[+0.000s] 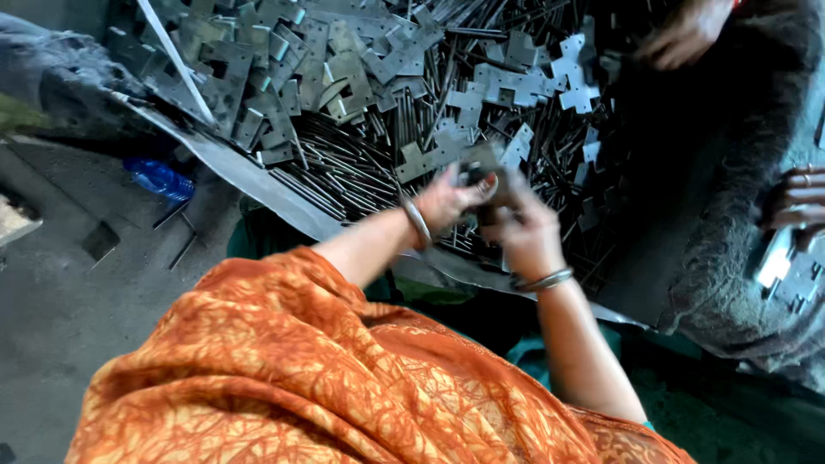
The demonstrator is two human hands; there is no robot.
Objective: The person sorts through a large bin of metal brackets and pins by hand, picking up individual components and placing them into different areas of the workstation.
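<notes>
- Two hands meeting over the near middle of a heap of metal parts: left hand (447, 199) and right hand (522, 230), each wrist ringed by a thin silvery bangle, both closed together around a small dark metal piece (475, 176).
- Blurred, so exact finger placement hard to tell; piece pinched between the fingertips of both hands, raised just above the heap.
- Small, dark grey, dull, partly hidden by fingers; shape not clear.
- Spread on a wide grey metal sheet (249, 176) serving as a tray: flat notched grey steel plates (344, 73) piled far and left, paler cross-shaped plates (524, 86) far right of centre.
- Mixed under and between them, many thin dark steel rods (344, 163), lying mostly along one slant.
- Sheet's near edge running diagonally from far left to near right, just beyond an orange patterned garment (284, 378) filling the near foreground.
- Left of the sheet, bare grey floor (60, 292) with a crushed blue plastic bottle (159, 179) near the sheet's edge.
- Far right, another person's hand (683, 34) over the pile; at the right edge, a second ringed hand (795, 202) beside bright metal pieces (786, 266).
- Dark fuzzy cloth (730, 215) between heap and those hands.
</notes>
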